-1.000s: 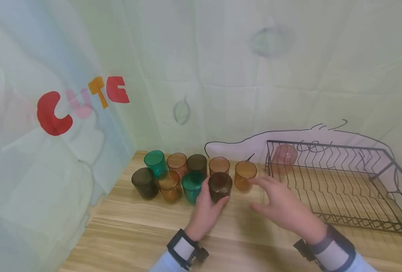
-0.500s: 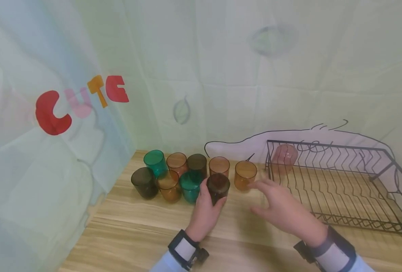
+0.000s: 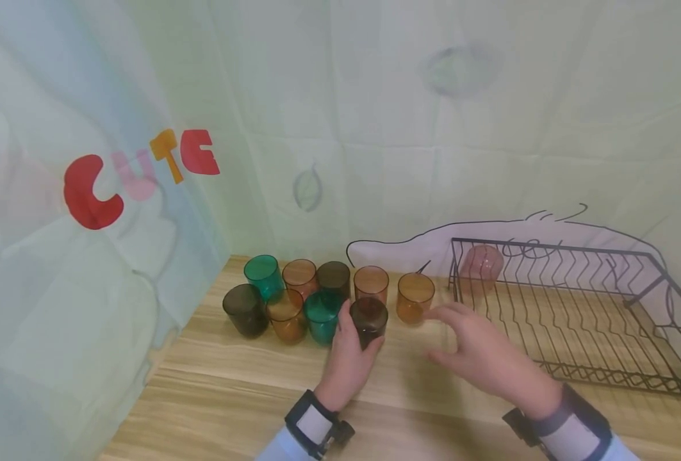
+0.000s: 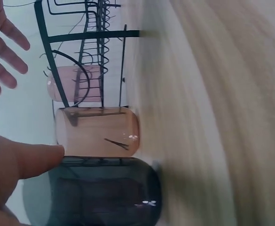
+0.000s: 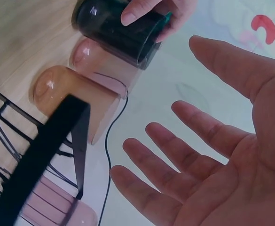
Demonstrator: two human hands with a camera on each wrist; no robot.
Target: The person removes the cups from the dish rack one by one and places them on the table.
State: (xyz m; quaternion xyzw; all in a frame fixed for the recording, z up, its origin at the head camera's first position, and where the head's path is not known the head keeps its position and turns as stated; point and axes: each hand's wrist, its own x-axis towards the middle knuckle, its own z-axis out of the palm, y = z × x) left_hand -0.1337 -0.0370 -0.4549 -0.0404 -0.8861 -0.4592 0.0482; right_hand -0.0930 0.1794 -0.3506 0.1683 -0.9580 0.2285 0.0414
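My left hand (image 3: 348,368) grips a dark smoky glass (image 3: 370,320) at the right end of the front row, thumb and fingers around its sides. In the left wrist view the thumb (image 4: 38,157) lies along this dark glass (image 4: 109,195), whose base is close to the tabletop. Right of it an amber glass (image 3: 415,298) stands upright, open end up. Beside that amber glass is my right hand (image 3: 487,358), palm turned left and holding nothing. The right wrist view shows its fingers (image 5: 193,165) spread and relaxed, apart from the amber glass (image 5: 76,94).
Several green, amber, pink and smoky glasses stand in two rows at left, including a green glass (image 3: 321,318) beside my left hand. A black wire dish rack (image 3: 553,307) at right holds an overturned pink glass (image 3: 483,269). A printed cloth (image 3: 398,160) hangs behind.
The dark glass and my left hand have shifted slightly left and toward me. My right hand has hardly moved; the other glasses stay where they were.
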